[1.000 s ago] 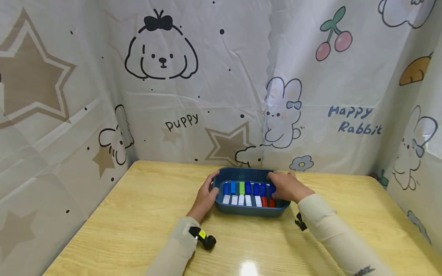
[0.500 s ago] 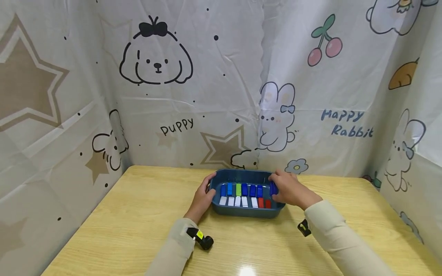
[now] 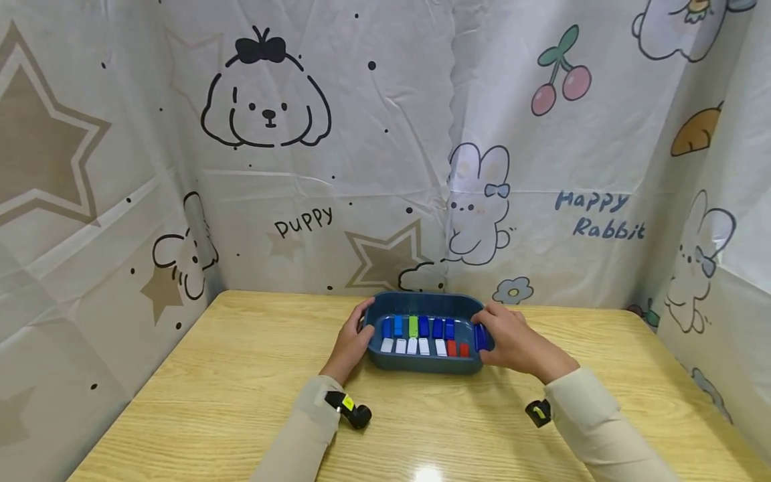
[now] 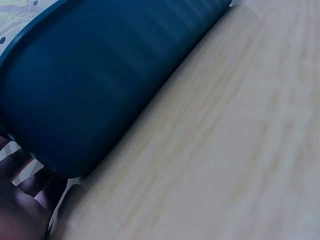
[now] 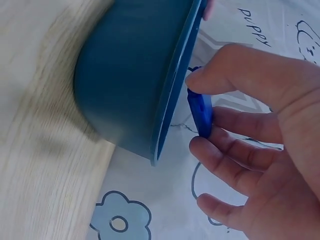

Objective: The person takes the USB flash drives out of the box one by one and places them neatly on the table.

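Observation:
A dark teal plastic basin (image 3: pixel 415 363) rests on the table, its outer wall (image 4: pixel 100 85) large in the left wrist view. My left hand (image 3: pixel 351 343) grips its left end, thumb at the rim and fingers outside. With thumb and fingers, my right hand (image 3: pixel 515 341) pinches a small dark blue oblong piece (image 5: pixel 201 112) at the basin's right rim. Inside lie two rows of similar pieces: blue ones (image 3: pixel 424 327) and a green one (image 3: pixel 413 326) at the back, white ones (image 3: pixel 387 345) and two red ones (image 3: pixel 452 348) in front.
The wooden table (image 3: pixel 253 375) reaches to a printed cloth curtain (image 3: pixel 289 254) close behind the basin. More curtain hangs at the left and right sides. Each wrist carries a small black camera (image 3: pixel 355 412).
My right hand has drawn the dark blue piece away from the right end of the back row, up and toward the right rim. My left hand keeps its hold on the basin.

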Action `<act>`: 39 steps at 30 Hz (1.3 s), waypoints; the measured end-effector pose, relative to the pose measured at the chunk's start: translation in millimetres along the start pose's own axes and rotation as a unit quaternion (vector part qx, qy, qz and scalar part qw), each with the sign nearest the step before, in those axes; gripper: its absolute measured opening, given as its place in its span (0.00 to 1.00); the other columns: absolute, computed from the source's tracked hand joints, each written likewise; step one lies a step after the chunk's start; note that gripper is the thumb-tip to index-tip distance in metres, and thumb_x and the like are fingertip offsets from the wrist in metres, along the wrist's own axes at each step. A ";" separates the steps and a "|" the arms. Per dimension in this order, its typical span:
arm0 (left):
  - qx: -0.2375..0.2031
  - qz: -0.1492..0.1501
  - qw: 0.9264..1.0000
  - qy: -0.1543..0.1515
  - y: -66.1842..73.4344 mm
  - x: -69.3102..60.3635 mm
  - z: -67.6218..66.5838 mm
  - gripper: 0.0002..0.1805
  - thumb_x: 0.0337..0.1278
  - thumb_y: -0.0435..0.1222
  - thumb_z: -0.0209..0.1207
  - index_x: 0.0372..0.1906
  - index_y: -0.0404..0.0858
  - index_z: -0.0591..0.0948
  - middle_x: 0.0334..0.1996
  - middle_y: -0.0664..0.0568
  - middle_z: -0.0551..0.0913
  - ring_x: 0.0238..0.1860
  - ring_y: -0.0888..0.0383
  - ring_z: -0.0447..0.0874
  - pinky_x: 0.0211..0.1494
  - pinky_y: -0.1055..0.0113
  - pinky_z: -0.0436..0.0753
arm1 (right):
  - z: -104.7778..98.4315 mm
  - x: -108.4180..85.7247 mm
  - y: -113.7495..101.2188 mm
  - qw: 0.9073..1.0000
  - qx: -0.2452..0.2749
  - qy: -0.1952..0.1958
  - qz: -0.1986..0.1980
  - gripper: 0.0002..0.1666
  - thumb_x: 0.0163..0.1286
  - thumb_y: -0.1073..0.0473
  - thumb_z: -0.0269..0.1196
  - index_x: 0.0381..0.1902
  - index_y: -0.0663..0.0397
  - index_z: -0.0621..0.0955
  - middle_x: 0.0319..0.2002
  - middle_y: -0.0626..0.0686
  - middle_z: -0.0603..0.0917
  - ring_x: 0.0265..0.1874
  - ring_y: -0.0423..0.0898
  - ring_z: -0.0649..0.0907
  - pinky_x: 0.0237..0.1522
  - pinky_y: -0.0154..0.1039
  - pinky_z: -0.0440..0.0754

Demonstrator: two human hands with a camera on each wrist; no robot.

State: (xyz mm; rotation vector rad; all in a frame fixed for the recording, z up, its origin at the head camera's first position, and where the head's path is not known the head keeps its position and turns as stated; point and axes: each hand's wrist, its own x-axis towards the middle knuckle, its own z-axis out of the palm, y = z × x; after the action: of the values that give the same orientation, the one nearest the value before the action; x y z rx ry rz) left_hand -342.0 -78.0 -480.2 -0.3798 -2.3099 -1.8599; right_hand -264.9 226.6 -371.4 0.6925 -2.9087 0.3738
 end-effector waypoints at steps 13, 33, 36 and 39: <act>0.006 -0.007 1.000 -0.001 -2.6 10.5 1.4 0.31 0.59 0.30 0.49 0.69 0.51 0.68 0.70 0.51 0.64 0.70 0.51 0.61 0.71 0.55 0.61 | 3.6 -32.3 -4.9 0.999 0.019 0.037 -0.031 0.26 0.47 0.63 0.71 0.47 0.60 0.80 0.42 0.51 0.77 0.41 0.48 0.77 0.49 0.56 0.71; 0.009 0.000 1.000 -0.006 -1.0 16.8 -3.8 0.31 0.61 0.29 0.48 0.71 0.44 0.66 0.71 0.46 0.62 0.71 0.48 0.60 0.71 0.53 0.60 | 5.8 -47.2 -14.7 0.998 0.050 -0.028 -0.020 0.25 0.45 0.62 0.74 0.44 0.54 0.80 0.43 0.48 0.77 0.39 0.45 0.75 0.45 0.50 0.73; 0.010 0.005 1.000 -0.012 14.0 8.5 -4.2 0.31 0.60 0.27 0.47 0.70 0.38 0.65 0.71 0.42 0.63 0.70 0.44 0.61 0.71 0.52 0.61 | 8.6 -50.1 -13.2 0.997 0.065 -0.042 -0.020 0.24 0.46 0.62 0.73 0.44 0.54 0.79 0.42 0.47 0.75 0.35 0.44 0.72 0.40 0.46 0.73; 0.007 0.005 1.000 -0.018 28.7 1.1 -3.3 0.31 0.59 0.26 0.47 0.70 0.35 0.65 0.70 0.40 0.63 0.70 0.43 0.61 0.70 0.51 0.62 | 11.9 -53.0 -10.8 0.995 0.077 -0.058 -0.019 0.25 0.46 0.62 0.73 0.44 0.56 0.79 0.40 0.47 0.74 0.33 0.44 0.72 0.37 0.43 0.74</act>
State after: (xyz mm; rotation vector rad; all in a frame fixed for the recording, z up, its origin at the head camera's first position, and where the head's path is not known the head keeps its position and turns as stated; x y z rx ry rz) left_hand -334.8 -75.4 -452.3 -0.4263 -2.3380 -1.8471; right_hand -213.7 236.7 -390.2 0.8167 -2.9929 0.5772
